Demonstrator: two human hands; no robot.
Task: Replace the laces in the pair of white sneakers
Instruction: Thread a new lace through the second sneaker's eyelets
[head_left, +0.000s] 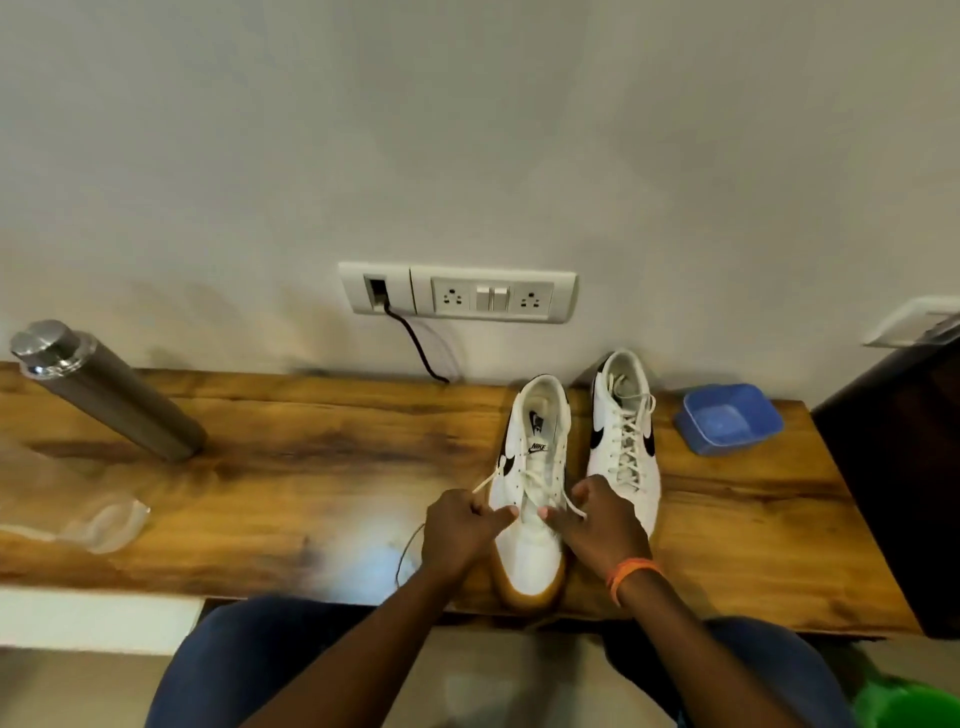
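Left hand (457, 525) pinching one lace (488, 480) end, right hand (597, 519) pinching the other, over near sneaker (530, 540) at surface's (311, 467) six o'clock. Limp, light, slippery cord; best gripped near stiff tips. Laced sneaker (623, 441) beside, at one o'clock.

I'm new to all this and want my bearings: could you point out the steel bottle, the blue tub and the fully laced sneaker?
steel bottle (111, 397): head view, middle of its body.
blue tub (698, 444): head view, near rim.
laced sneaker (626, 452): head view, crossed laces.
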